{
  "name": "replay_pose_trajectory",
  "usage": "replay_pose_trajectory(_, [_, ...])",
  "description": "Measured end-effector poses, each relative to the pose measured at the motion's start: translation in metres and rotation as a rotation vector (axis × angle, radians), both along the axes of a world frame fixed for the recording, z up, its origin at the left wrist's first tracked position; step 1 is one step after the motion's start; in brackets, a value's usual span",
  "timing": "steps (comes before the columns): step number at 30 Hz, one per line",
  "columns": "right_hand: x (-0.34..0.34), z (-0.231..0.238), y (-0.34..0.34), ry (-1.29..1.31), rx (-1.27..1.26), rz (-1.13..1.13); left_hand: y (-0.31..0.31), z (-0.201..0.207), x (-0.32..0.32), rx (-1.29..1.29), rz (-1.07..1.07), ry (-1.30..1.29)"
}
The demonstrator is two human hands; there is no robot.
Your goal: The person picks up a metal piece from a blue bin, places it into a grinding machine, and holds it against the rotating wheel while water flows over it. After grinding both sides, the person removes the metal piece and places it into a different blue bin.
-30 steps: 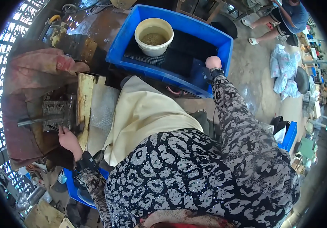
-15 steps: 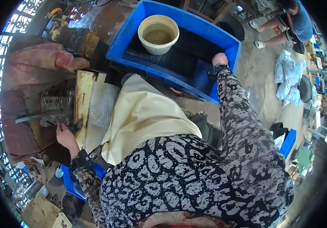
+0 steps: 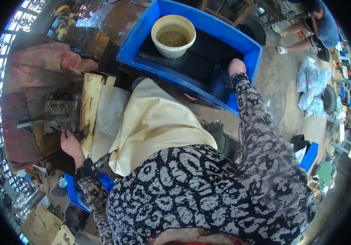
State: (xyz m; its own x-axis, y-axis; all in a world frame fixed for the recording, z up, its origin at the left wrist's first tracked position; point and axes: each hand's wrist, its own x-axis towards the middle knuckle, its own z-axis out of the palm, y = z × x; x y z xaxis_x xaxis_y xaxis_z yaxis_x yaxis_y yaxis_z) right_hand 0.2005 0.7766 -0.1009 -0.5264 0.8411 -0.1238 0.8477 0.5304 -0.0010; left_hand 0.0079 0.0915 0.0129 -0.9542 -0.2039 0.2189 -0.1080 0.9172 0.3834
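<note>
My left hand (image 3: 70,145) is closed in a pinch on a thin dark strip (image 3: 55,130), held beside a wet, dark metal block (image 3: 61,114). A grey metal bar (image 3: 40,121) lies across that block. Out to the right, my right hand (image 3: 236,67) reaches into a big blue bin (image 3: 140,36), over its right end. Its back faces up and its fingers are hidden. Black, ridged, sheet-like pieces (image 3: 208,53) line the bin, and I cannot make out whether the right hand touches them. A cream bucket (image 3: 173,49) with murky, grainy contents stands on them.
A cream apron (image 3: 159,118) covers my lap, next to bubble wrap (image 3: 111,114) and a worn yellowish board (image 3: 89,110). Stained reddish cloth (image 3: 40,61) drapes the machine at left. Another person (image 3: 326,28) sits at far right, near several pale plastic bags (image 3: 312,85).
My right hand has shifted slightly toward me within the bin. The whole view has moved a little. My left hand stays at the metal block with the dark strip.
</note>
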Motion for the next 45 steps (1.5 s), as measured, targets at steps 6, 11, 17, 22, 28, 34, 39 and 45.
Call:
replay_pose_trajectory(6, [0.004, 0.002, -0.044, -0.027, -0.088, -0.03, 0.004, 0.005, 0.0, -0.027, 0.016, -0.028])
replay_pose_trajectory(11, [0.027, -0.048, -0.02, 0.036, -0.024, -0.019, 0.002, 0.002, -0.001, -0.04, 0.008, -0.034])
replay_pose_trajectory(17, [0.019, -0.054, 0.002, -0.122, -0.044, 0.169, 0.002, 0.002, 0.0, -0.009, 0.02, -0.015])
replay_pose_trajectory(22, [0.006, -0.055, 0.01, -0.254, -0.133, 0.064, -0.003, 0.0, 0.002, -0.019, 0.022, 0.005])
replay_pose_trajectory(28, [0.024, -0.055, 0.028, -0.261, -0.073, 0.016, 0.008, -0.003, -0.001, -0.046, -0.009, 0.017])
replay_pose_trajectory(34, [0.013, -0.048, 0.022, -0.34, -0.045, 0.165, 0.008, 0.003, 0.004, -0.042, 0.026, 0.012])
replay_pose_trajectory(39, [0.012, -0.055, 0.024, -0.453, -0.072, 0.356, 0.003, 0.007, 0.011, -0.111, 0.02, 0.048])
replay_pose_trajectory(45, [0.014, -0.052, 0.036, -0.498, -0.094, 0.408, 0.003, 0.007, 0.013, -0.234, -0.087, 0.268])
